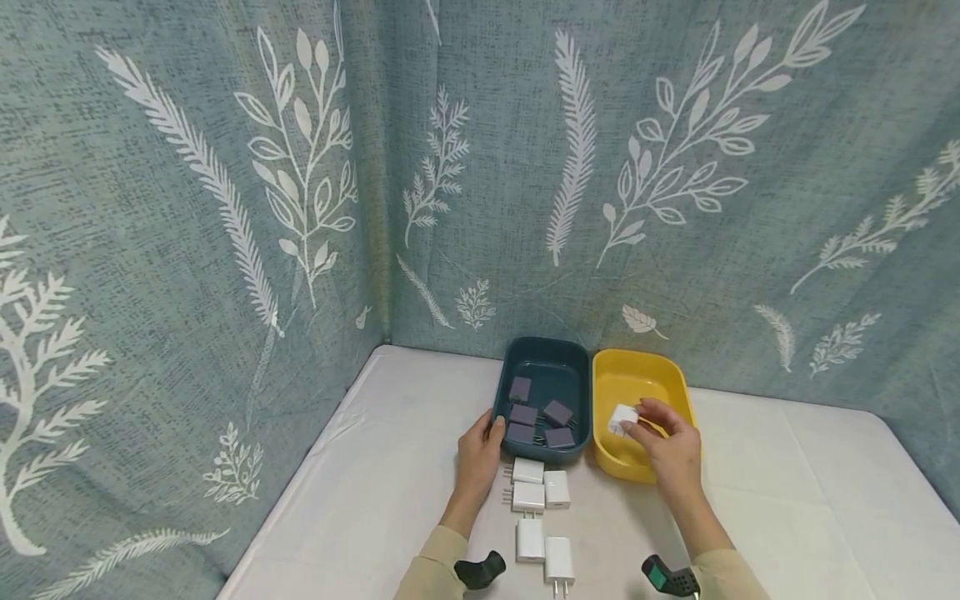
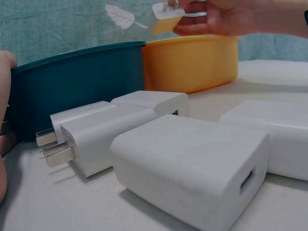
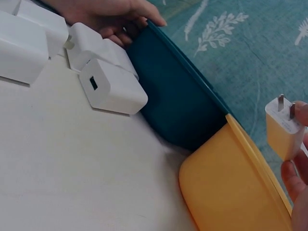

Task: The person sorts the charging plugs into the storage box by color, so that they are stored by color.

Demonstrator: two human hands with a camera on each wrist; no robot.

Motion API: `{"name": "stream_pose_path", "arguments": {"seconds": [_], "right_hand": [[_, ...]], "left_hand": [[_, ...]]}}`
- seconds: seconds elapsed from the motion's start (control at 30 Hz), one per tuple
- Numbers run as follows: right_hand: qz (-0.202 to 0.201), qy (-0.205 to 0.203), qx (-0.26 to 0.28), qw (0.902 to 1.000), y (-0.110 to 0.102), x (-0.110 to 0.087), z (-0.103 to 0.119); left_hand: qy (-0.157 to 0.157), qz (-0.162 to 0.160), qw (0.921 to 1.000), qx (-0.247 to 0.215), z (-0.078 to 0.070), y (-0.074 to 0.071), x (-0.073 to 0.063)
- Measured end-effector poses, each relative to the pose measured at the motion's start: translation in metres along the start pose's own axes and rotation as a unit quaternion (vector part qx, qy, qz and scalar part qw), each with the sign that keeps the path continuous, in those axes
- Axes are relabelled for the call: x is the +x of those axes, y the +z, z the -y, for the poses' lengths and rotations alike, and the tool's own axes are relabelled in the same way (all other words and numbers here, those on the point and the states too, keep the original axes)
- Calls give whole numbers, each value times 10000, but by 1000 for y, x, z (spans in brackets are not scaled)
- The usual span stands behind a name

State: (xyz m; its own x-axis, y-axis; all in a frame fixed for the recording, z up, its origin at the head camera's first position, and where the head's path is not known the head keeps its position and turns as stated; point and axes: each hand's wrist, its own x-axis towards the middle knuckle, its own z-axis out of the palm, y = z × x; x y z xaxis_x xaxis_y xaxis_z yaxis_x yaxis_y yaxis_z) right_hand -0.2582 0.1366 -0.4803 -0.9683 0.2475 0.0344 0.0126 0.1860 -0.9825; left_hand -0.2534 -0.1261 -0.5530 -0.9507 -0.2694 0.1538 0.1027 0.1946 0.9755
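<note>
My right hand (image 1: 672, 454) pinches a white USB charger plug (image 1: 621, 417) between thumb and fingers, above the yellow bin (image 1: 633, 468). In the right wrist view, two metal prongs stick up from that charger (image 3: 283, 129). My left hand (image 1: 477, 458) grips the left rim of the dark teal bin (image 1: 551, 372), its thumb over the edge. Several purplish plugs (image 1: 557, 412) lie in the teal bin, mostly towards its near end. In front of the bins, several white charger plugs (image 1: 528, 497) lie on the table, some with prongs showing.
The two bins stand side by side at the back of the white-covered table (image 1: 420, 408). Behind them hangs a blue-green curtain (image 1: 510, 167) with white leaf patterns, which also runs along the left side.
</note>
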Motion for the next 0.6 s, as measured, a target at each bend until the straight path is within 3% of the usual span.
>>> {"name": "stream_pose_path", "arguments": {"seconds": [0.6], "right_hand": [[-139, -30, -20, 9999, 3, 12, 4]], "left_hand": [[-38, 25, 10000, 15, 0, -1, -2]]}}
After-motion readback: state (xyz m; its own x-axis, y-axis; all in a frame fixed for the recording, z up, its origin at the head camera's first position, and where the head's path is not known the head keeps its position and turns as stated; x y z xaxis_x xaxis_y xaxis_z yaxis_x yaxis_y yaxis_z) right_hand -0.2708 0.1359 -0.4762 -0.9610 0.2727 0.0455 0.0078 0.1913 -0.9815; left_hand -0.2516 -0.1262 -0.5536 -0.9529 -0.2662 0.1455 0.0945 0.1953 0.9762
